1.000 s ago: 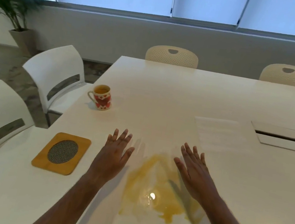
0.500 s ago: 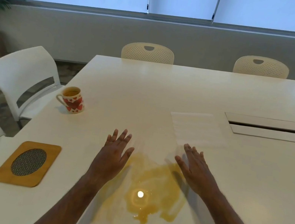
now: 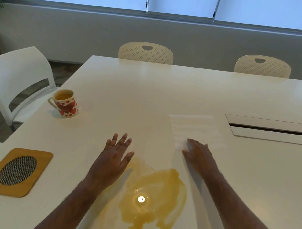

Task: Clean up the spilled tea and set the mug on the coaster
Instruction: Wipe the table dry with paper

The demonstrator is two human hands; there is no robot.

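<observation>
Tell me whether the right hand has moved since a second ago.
Yes. The right hand has gone forward and right, away from the spilled tea, and its fingers now rest on the white paper towel.

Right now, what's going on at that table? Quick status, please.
Left hand open, beside the tea spill. Right hand open, fingertips on the paper towel. Mug upright, off the coaster. Nothing in the way.
</observation>
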